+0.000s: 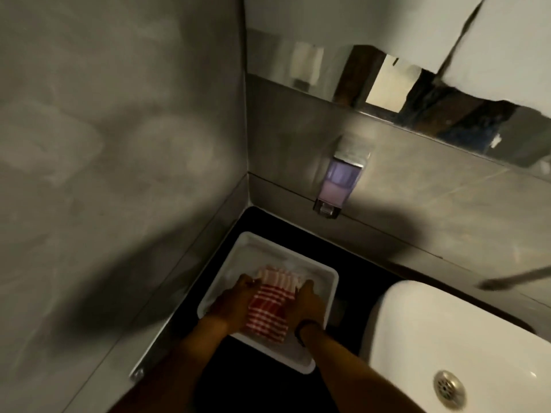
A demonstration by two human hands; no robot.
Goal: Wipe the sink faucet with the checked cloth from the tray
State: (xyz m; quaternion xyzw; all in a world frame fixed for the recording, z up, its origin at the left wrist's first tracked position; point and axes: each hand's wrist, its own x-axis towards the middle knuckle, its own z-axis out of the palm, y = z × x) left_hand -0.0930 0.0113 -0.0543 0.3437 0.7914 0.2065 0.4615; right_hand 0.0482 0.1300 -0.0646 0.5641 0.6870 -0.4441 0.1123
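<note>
A red and white checked cloth (269, 305) lies in a white rectangular tray (253, 242) on the black counter. My left hand (232, 302) grips the cloth's left edge and my right hand (308, 307) grips its right edge, both low inside the tray. A black band circles my right wrist. The white sink basin (441, 329) sits to the right, its metal drain (449, 388) showing. A dark slanted shape at the right edge, possibly the faucet (515, 280), is blurred.
A wall-mounted soap dispenser (340, 181) with purple liquid hangs above the tray's far side. Grey walls meet in a corner behind the tray. A mirror strip (417, 93) runs along the back wall. The black counter (262, 389) extends toward me.
</note>
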